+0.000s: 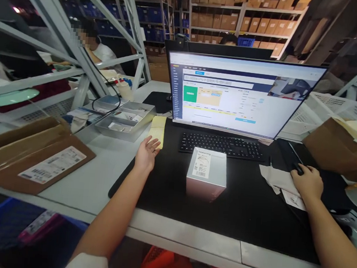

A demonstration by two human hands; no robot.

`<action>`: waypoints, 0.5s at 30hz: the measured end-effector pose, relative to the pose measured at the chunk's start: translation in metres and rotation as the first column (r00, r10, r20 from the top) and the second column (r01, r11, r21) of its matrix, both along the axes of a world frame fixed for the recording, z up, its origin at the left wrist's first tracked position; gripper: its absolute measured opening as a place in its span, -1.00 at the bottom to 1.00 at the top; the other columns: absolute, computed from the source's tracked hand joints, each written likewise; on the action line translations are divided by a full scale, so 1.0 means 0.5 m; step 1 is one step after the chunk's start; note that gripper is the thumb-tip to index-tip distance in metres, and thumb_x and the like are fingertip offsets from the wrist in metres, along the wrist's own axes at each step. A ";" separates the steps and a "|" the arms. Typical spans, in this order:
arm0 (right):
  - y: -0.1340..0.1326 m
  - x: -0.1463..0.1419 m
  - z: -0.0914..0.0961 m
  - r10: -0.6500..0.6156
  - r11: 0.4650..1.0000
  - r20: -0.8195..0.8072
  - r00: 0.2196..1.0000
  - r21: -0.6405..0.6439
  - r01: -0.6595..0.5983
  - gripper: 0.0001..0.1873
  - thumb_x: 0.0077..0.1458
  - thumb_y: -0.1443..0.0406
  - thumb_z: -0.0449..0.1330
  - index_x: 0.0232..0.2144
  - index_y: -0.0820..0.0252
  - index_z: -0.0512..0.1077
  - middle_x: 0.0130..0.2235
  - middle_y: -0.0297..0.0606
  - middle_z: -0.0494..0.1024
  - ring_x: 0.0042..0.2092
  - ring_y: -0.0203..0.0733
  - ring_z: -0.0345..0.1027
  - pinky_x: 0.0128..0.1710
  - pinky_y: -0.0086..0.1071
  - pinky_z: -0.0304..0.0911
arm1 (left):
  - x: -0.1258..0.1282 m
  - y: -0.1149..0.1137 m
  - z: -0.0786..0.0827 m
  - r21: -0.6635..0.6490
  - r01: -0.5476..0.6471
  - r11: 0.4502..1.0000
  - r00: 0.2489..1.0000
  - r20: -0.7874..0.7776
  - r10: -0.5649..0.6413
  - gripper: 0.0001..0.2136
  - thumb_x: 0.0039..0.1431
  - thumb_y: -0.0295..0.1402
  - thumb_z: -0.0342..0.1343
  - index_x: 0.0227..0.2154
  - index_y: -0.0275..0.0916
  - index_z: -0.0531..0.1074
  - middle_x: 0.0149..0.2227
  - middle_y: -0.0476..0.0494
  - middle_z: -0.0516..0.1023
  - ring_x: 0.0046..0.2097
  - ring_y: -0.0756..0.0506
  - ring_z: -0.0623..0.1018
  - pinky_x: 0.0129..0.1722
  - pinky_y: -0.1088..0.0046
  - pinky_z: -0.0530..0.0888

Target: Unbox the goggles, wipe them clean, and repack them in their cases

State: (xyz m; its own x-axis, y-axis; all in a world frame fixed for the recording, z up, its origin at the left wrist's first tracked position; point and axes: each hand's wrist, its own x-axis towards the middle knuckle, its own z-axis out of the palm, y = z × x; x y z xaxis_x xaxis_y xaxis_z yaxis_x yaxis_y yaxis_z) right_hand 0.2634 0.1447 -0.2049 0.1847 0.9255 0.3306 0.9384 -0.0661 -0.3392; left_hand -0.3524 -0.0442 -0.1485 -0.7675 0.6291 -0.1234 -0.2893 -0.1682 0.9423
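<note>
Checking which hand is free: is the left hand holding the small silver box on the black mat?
No. The left hand lies open, fingers by the yellow paper, while the silver box stands untouched on the black mat.

Dim room, bright monitor glare, warped edges.

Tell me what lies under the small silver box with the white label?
The small silver box stands on a black desk mat, between the left hand and the right hand. Whatever its base covers cannot be seen.
</note>
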 end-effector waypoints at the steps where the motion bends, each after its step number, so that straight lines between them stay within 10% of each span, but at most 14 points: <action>1: 0.001 0.002 -0.002 -0.006 1.000 -0.008 1.000 -0.004 0.006 -0.41 0.11 0.03 0.10 0.15 0.02 0.50 0.27 0.15 0.32 0.23 0.48 0.31 0.15 0.21 0.24 | -0.017 0.002 -0.005 -0.028 -0.046 0.999 0.998 -0.051 0.044 -0.69 0.30 -0.16 -0.10 -0.07 -0.18 0.42 -0.08 -0.24 0.59 -0.09 -0.10 0.63 -0.23 0.45 0.45; 6: 0.010 0.013 -0.009 -0.018 1.000 -0.017 1.000 0.005 0.018 -0.26 0.08 0.00 0.13 0.31 -0.08 0.35 0.24 0.19 0.35 0.25 0.46 0.28 0.11 0.24 0.25 | -0.071 0.004 -0.034 -0.171 -0.202 0.964 0.921 -0.369 0.127 -0.77 0.18 -0.29 0.07 -0.14 -0.23 0.47 -0.02 -0.26 0.56 0.06 -0.15 0.55 0.09 0.34 0.42; 15: 0.011 0.000 -0.009 -0.069 0.997 0.077 0.995 -0.015 0.071 -0.23 0.21 -0.07 -0.02 0.31 0.22 0.36 0.23 0.12 0.39 0.21 0.30 0.34 0.10 0.00 0.32 | -0.110 0.138 -0.005 -0.621 -0.255 0.741 0.751 -0.610 -0.253 -0.54 0.05 -0.28 0.32 0.00 -0.38 0.46 0.19 -0.56 0.44 0.35 -0.51 0.28 0.31 -0.02 0.22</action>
State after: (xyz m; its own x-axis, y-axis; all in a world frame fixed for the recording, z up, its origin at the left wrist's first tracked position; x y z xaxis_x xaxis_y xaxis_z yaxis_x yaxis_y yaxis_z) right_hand 0.2635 0.1504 -0.2096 0.2241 0.9169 0.3303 0.9545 -0.1379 -0.2646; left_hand -0.4072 0.0249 -0.1508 -0.8121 0.5833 0.0168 0.3995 0.5346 0.7447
